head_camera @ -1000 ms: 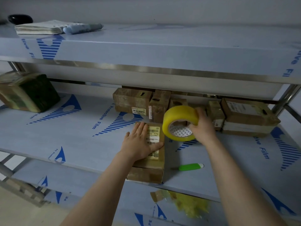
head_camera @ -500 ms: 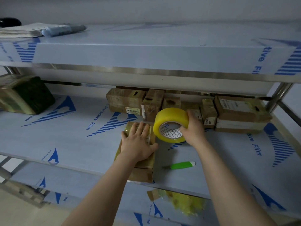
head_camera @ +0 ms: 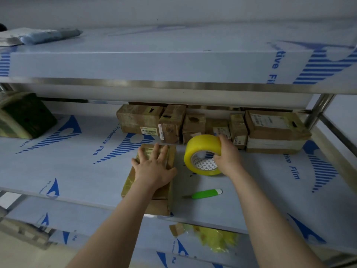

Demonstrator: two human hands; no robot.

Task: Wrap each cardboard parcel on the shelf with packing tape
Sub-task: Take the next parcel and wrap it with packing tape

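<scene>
Left hand (head_camera: 153, 169) lies flat, fingers spread, pressing on top of the cardboard parcel (head_camera: 164, 192) at the front edge of the middle shelf (head_camera: 77, 171). Parcel's near end overhangs the edge slightly.

Right hand (head_camera: 227, 156) grips the yellow tape roll (head_camera: 201, 149), thumb in the core and fingers curled over the outer rim; roll sits just right of the parcel, its lower rim at the shelf surface.

Green cutter (head_camera: 205, 194) lies on the shelf near the roll, toward the front.

Row of parcels (head_camera: 139, 118) stands along the back of the shelf.
</scene>
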